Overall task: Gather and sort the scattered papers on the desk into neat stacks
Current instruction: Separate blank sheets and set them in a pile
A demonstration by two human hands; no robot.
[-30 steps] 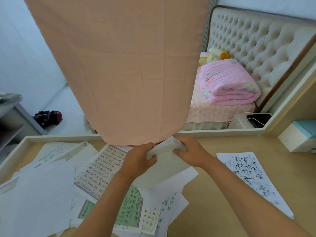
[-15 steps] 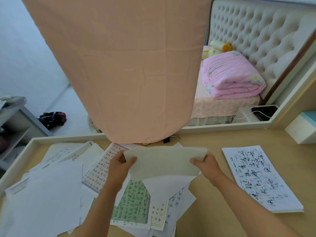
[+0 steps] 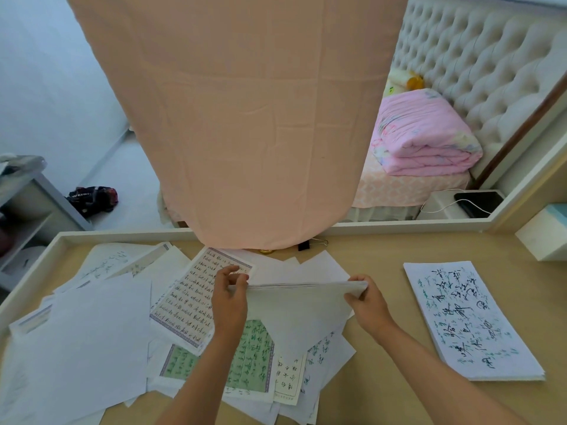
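While most of the work is not yet done, one part of it looks finished to me. At the left of the desk [image 3: 383, 381], a big heap of scattered papers [image 3: 92, 332] lies loose, the sheets crossing over one another: blank white sheets, a lined sheet [image 3: 190, 299] with a purple border, and nearer to me a green grid sheet [image 3: 245, 366] with writing. None of these is sorted, so I judge that the larger share of the task is left. Next comes my left hand [image 3: 230, 305], raised a little above the heap, thumb and fingers curled to pinch the left end of a bundle of white sheets [image 3: 300, 305]. The bundle hangs between my two hands over the middle of the desk, its top edge about level and its lower part drooping to a point over the heap. Its top edge shows to the camera only as a thin line, so I cannot count the sheets; it seems to be several. My right hand [image 3: 368, 305] pinches the right end in the same way, with the forearm reaching in from the lower right. Further right, well apart from the heap, a neat stack [image 3: 469, 323] with black and green brush writing lies flat, its edges aligned; this one looks done. I think the bundle needs squaring before it is laid down as a second stack.
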